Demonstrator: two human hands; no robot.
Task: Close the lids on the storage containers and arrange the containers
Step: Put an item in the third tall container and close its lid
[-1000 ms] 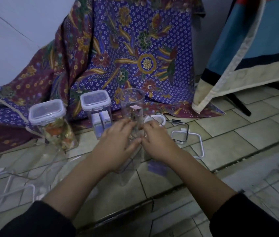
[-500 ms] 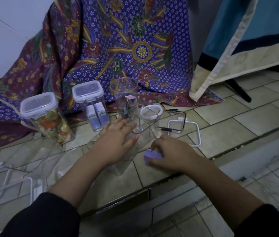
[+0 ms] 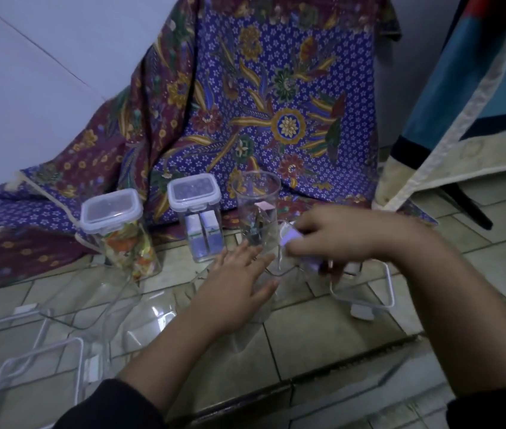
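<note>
From the head camera, the left hand (image 3: 239, 286) lies flat with fingers spread on the side of a clear container (image 3: 264, 292) that stands open on the tiled floor (image 3: 323, 332), steadying it without gripping it. The right hand (image 3: 341, 235) hovers just above the mouth of that container, fingers pinched around a small purple packet (image 3: 289, 239); the hand is blurred, so what exactly the packet is cannot be told.

Behind the hands, three containers stand in a row at the foot of a patterned cloth (image 3: 261, 103). On the left is a lidded container (image 3: 118, 230) filled with colourful wrappers; next to it a second lidded container (image 3: 197, 216) holds white and purple packets. To its right is a round open container (image 3: 256, 209), without a lid, with some small items inside.

A loose white-rimmed lid (image 3: 366, 289) lies on the floor below the right wrist. At the lower left, more loose lids (image 3: 22, 360) lie overlapping, beside an empty clear container (image 3: 90, 298) lying on the tiles. Dark sleeves (image 3: 112, 407) cover both forearms near the bottom edge.
</note>
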